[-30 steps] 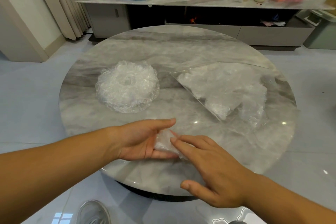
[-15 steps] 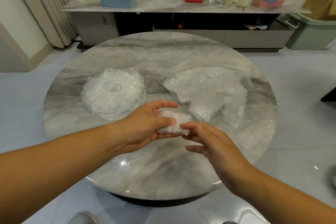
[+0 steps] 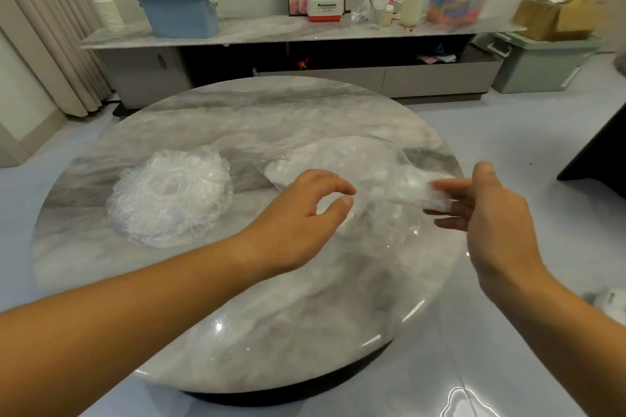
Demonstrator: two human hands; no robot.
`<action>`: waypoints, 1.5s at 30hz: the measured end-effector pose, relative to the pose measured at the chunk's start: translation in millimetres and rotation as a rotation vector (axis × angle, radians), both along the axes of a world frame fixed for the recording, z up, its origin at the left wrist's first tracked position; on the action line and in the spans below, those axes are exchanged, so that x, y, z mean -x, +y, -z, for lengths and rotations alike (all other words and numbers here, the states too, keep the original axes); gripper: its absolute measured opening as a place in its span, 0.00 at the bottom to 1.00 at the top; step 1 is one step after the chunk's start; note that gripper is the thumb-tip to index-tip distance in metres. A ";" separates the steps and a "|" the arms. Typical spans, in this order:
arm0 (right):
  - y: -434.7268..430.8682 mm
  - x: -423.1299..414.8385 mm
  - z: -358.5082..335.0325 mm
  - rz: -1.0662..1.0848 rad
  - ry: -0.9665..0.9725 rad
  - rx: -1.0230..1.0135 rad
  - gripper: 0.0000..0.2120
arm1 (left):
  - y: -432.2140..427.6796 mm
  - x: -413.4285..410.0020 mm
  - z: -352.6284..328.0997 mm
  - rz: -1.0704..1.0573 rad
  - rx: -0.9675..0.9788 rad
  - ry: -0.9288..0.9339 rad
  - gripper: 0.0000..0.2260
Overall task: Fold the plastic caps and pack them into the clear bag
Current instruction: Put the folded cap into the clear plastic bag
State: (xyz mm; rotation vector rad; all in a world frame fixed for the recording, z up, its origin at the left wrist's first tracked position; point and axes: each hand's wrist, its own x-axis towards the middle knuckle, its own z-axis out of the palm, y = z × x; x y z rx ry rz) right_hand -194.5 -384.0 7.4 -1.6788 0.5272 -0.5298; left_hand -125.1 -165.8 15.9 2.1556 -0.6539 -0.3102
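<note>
The folded cap [image 3: 435, 196] has changed hands. A moment ago the left hand [image 3: 298, 217] gripped it just short of the bag [image 3: 355, 159]. Now the right hand [image 3: 491, 213] has it, caught between thumb and outstretched fingers and held above the bag's right end. The left hand has gone to the bag's near-left edge, where the mouth seems to be. Its thumb and forefinger are curled almost into a ring, but the film is so clear that I cannot tell whether they pinch it or close on nothing.

By my reading the folding of this cap is finished and the packing has begun: one hand to lift the opening, the other to slide the cap in. The bag lies flat on the desk [image 3: 271, 315] with crumpled caps already inside. Left of the bag sits a stack [image 3: 169, 200] of unfolded caps (a fair few, so there is plenty left to do).

Far behind the bag, on the shelf [image 3: 271, 29], a white and red box [image 3: 326, 7] reads "Panasonic". Other print there is too small to read.
</note>
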 end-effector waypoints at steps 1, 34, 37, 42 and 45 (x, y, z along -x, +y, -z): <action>-7.7 -1.3 2.2 0.012 0.056 0.003 0.29 | -5.3 0.2 3.5 0.039 -0.051 -0.048 0.15; 63.9 -75.5 4.9 -0.365 -0.009 -0.868 0.42 | 36.3 12.0 23.1 0.235 0.025 0.118 0.24; 68.5 -71.2 1.4 -0.278 -0.041 -0.914 0.36 | 41.4 10.9 29.0 0.240 -0.015 0.113 0.27; 70.2 -67.6 0.1 -0.262 -0.038 -0.941 0.35 | 42.4 11.2 27.8 0.230 0.007 0.094 0.29; 69.0 -71.7 1.8 -0.347 -0.020 -0.968 0.41 | 43.3 12.3 24.7 0.236 0.049 0.083 0.26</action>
